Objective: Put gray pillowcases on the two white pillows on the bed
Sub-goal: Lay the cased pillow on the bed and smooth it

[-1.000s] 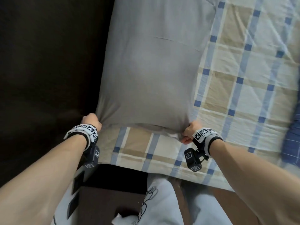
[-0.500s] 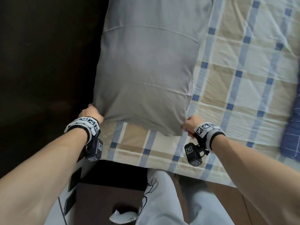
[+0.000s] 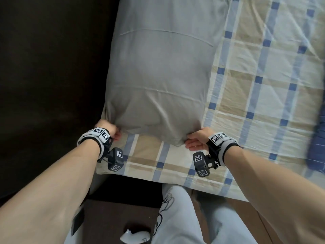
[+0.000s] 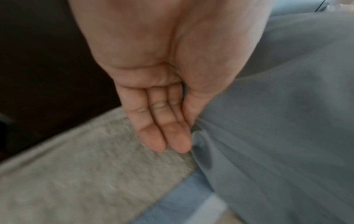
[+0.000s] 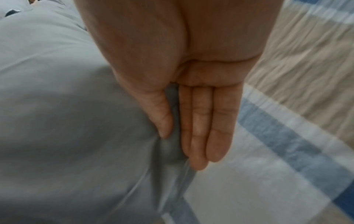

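Observation:
One pillow in a gray pillowcase [image 3: 158, 76] lies on the bed, lengthwise away from me, along the bed's left side. My left hand [image 3: 110, 128] holds its near left corner. In the left wrist view the gray pillowcase [image 4: 277, 121] gathers into folds where the thumb and fingers of the left hand [image 4: 188, 136] pinch it. My right hand [image 3: 196, 140] holds the near right corner. In the right wrist view a fold of the pillowcase [image 5: 67, 121] sits pinched in the right hand [image 5: 180, 148], between the thumb and straight fingers. No other pillow is in view.
A checked beige, white and blue sheet [image 3: 263, 85] covers the bed, with a dark blue cover [image 3: 316, 147] at the right edge. Dark surroundings [image 3: 52, 67] lie left of the pillow. A dark bedside cabinet [image 3: 114, 217] and my legs [image 3: 175, 217] are below.
The pillow has come down flat on the sheet and its case looks smoother. The pale strip under its near edge no longer shows. Both hands stay on the near corners.

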Demonstrator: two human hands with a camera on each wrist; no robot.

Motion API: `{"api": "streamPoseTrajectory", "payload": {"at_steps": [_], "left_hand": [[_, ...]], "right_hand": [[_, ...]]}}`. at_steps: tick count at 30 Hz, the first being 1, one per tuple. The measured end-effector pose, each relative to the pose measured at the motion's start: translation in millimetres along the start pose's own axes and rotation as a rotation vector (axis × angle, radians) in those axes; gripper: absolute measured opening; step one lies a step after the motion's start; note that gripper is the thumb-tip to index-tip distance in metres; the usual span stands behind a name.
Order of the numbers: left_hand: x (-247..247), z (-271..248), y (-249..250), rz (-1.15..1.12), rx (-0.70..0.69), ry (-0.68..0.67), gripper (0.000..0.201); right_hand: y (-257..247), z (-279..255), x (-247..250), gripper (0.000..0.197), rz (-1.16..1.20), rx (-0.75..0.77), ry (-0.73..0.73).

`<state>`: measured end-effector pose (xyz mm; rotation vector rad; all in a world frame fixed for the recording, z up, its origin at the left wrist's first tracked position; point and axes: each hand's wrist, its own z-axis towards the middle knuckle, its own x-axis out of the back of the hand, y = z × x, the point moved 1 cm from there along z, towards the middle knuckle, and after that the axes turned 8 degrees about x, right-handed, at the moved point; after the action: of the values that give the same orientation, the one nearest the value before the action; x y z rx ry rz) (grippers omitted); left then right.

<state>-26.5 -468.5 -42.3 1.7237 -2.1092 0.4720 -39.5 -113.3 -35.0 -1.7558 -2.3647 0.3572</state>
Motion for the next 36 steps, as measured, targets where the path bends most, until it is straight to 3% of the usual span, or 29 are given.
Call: {"api": "streamPoseTrajectory", "payload": {"at_steps": [3,7,10,15,17,22,25,27,30,33,36], "left_hand": [[18,12,-23,0.17,-0.031,0.211,0.013],[16,48,-48,0.268,-0.012,0.298,0.022],[10,51,-50,0.295,-0.025,0.307,0.017],[-2,-9,-38,0.417,0.005,0.26,0.019],[-1,-22,-34,0.429,-0.011,0.294,0.026],[16,-34,-6,0.396,-0.137,0.402,0.052],[13,-31,11,0.27,-0.169,0.277,0.052],[3,-11,11,0.065,-0.105,0.12,0.037],[-11,5,5,-0.084,-0.02,0.062,0.021],[-12,14,-7,-0.076,-0.003,0.123,0.017],[4,35,-22,0.117,-0.059,0.284,0.025]], "right_hand": [[9,-9,6,0.019,-0.061,-0.049,0.015],[18,-8,0,0.024,-0.096,-0.083,0.005],[23,-10,1,0.024,-0.105,-0.093,0.026],[27,-15,3,0.022,-0.235,-0.155,0.025],[18,-19,7,0.025,-0.31,-0.116,0.069],[-33,-25,30,0.014,-0.316,0.01,0.155],[-47,-16,32,0.028,-0.425,0.024,0.132],[-41,-13,22,0.016,-0.39,0.035,0.082],[-21,-7,6,0.014,-0.337,-0.018,0.087],[-5,2,-5,0.02,-0.351,-0.036,0.086],[6,9,2,0.014,-0.367,-0.01,0.093]]}}
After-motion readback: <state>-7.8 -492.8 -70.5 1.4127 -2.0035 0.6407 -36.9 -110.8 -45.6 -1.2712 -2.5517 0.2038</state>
